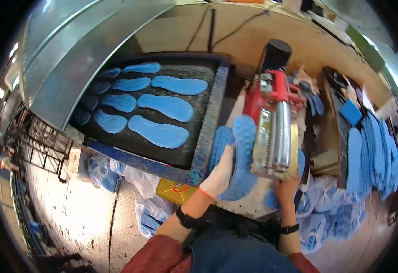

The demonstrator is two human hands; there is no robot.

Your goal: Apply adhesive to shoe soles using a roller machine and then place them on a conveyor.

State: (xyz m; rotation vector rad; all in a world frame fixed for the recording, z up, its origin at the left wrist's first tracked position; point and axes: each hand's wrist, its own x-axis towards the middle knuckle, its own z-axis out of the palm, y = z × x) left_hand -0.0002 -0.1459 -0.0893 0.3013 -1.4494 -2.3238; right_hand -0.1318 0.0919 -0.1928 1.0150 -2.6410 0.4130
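Note:
My left hand (221, 175), in a white glove, grips a blue textured insole (243, 154) held upright at the left side of the roller machine (276, 132). Another blue insole (220, 145) lies just left of it, partly behind the glove. The machine has a red frame and a shiny metal roller. My bare right hand (287, 187) is at its near end, with the fingers partly hidden there. Beside that hand, part of a blue insole (272, 199) shows on the left and a blue piece (301, 161) on the right.
On the left, a black tray (199, 109) with a blue frame carries several blue insoles under a sloping metal hood (94, 41). A stack of blue insoles (376, 154) stands at the right. Clear bags of blue pieces (329, 209) sit below, and a yellow lid (171, 190) lies under the tray.

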